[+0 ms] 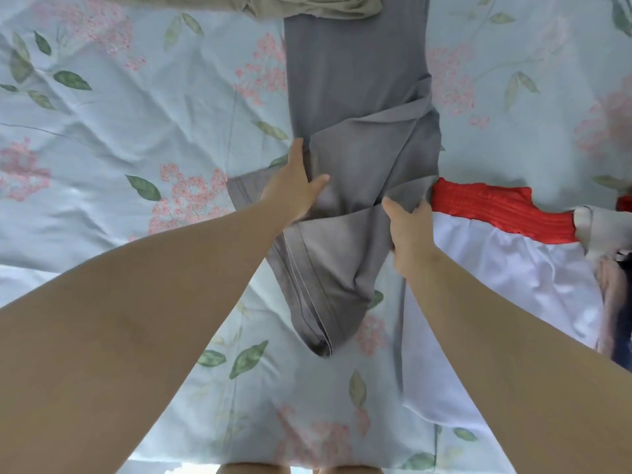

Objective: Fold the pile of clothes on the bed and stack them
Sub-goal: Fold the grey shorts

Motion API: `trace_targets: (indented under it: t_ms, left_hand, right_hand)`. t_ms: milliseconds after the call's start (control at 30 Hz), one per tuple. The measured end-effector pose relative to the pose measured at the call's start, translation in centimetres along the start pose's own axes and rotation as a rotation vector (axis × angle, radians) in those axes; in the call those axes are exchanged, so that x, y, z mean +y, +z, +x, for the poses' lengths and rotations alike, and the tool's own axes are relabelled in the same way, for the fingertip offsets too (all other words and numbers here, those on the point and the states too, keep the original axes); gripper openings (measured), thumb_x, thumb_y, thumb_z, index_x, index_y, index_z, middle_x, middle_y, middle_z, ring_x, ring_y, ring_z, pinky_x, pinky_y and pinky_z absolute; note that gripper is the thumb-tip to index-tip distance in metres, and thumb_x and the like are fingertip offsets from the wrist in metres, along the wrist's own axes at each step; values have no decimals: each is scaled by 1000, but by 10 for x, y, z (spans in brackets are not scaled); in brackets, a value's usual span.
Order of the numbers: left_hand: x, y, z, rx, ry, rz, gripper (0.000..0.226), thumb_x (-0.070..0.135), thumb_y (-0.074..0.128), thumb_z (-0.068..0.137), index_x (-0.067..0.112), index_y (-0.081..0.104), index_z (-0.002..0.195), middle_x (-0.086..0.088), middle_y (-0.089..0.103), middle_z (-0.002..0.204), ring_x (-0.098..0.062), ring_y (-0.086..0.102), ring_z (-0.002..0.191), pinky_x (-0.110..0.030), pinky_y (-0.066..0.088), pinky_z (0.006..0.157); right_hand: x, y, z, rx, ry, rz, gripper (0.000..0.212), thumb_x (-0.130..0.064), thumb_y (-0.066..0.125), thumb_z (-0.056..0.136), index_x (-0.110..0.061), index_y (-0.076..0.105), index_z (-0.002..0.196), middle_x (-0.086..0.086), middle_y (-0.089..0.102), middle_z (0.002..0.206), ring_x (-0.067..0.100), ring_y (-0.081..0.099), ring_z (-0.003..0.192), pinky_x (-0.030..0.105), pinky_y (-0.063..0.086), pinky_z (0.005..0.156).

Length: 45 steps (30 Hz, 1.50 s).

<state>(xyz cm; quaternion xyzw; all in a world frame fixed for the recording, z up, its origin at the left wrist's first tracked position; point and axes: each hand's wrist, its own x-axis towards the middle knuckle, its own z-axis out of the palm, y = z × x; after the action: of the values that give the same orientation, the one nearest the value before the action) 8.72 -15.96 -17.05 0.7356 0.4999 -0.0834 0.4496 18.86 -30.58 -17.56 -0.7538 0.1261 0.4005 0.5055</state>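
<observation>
Fingers [298, 152] of your left hand [292, 189] lie straight and spread, thumb out to the side, pressing flat on the grey garment [355, 83] at its left edge. Your right hand [408, 234] has its thumb and curled fingers pinched on a fold of the same grey garment at its right edge, and the cloth bunches up between your two hands. The grey garment lies lengthwise on the floral bedsheet [119, 131], running away from you, with its hemmed near end doubled over and pointing toward you below your hands. At the far end of the grey garment an olive garment [307, 6] lies crumpled across it. Just right of the grey garment, beside your right hand, lies a white garment [496, 285] with a red gathered band [496, 213] along its far edge. Further right, well apart from the grey garment, more clothes [605, 234] are heaped at the frame edge, too cut off to tell apart.
</observation>
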Motion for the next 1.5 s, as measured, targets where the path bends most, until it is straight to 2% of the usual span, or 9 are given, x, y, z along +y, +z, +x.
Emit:
trace_targets:
  t_ms: [133, 300, 633, 733, 833, 967, 1067, 1233, 1500]
  left_hand:
    - [16, -3, 14, -35, 26, 217, 54, 40, 48, 96, 18, 29, 141, -13, 54, 127, -34, 53, 113, -38, 43, 89]
    - [-5, -1, 4, -112, 74, 272, 26, 32, 43, 97, 17, 42, 76, -5, 51, 90, -27, 50, 90, -31, 36, 72]
    - [-77, -38, -97, -862, -149, 539, 21, 30, 56, 89, 15, 55, 74, 2, 54, 63, -15, 50, 58, -22, 44, 58]
    - [-60, -56, -76, -727, -188, 348, 32, 45, 55, 91, 15, 59, 101, 0, 61, 79, -14, 58, 68, -23, 53, 66]
    - [-36, -60, -39, -275, -166, 190, 51, 52, 45, 94, 13, 49, 127, -6, 61, 109, -23, 57, 91, -34, 49, 84]
    - [-21, -51, 16, 68, -201, 16, 57, 47, 51, 90, 13, 39, 135, -9, 46, 130, -29, 51, 111, -34, 42, 86]
    - [-19, -41, 46, 135, -248, -178, 66, 45, 61, 83, 15, 36, 136, -8, 41, 131, -30, 46, 118, -43, 44, 98]
    - [-9, -36, 64, 136, -196, -454, 63, 22, 66, 86, 10, 34, 139, -3, 50, 124, -21, 54, 107, -34, 49, 93]
    - [37, -84, 29, -154, -286, -883, 10, 16, 60, 89, 14, 66, 96, 1, 73, 87, -15, 69, 81, -25, 55, 70]
  right_hand:
    - [1, 11, 1, -23, -196, -275, 29, -6, 53, 86, -29, 57, 103, -1, 61, 101, 18, 58, 95, 34, 51, 89]
    - [14, -9, -11, -133, -231, -517, 41, 9, 37, 84, -20, 60, 102, -5, 58, 84, 17, 55, 85, 25, 46, 77]
    - [80, -14, -84, -446, 114, -787, 40, 3, 50, 79, -24, 68, 103, 0, 63, 90, 25, 61, 97, 30, 47, 81]
    - [59, -13, -62, -223, 175, -472, 15, -4, 54, 74, -19, 54, 72, 3, 54, 72, 24, 54, 71, 31, 43, 65]
    - [20, -4, -26, -47, 60, -253, 7, -14, 51, 87, -17, 48, 82, -1, 47, 74, 11, 46, 62, 25, 40, 58]
    - [-24, 20, 21, 63, -1, -166, 43, -61, 55, 62, -27, 44, 86, -6, 43, 83, 11, 42, 73, 32, 42, 74]
    - [-44, 31, 44, 84, -33, -204, 77, -68, 58, 60, -17, 50, 117, 0, 48, 99, 19, 49, 89, 36, 44, 84]
    - [-70, 47, 75, 108, -69, 22, 67, -36, 71, 82, -6, 40, 133, 3, 50, 119, 20, 53, 109, 33, 44, 98]
    - [-121, 44, 45, -282, 136, 212, 13, -21, 64, 89, -13, 65, 98, 3, 71, 90, 20, 67, 79, 32, 57, 74]
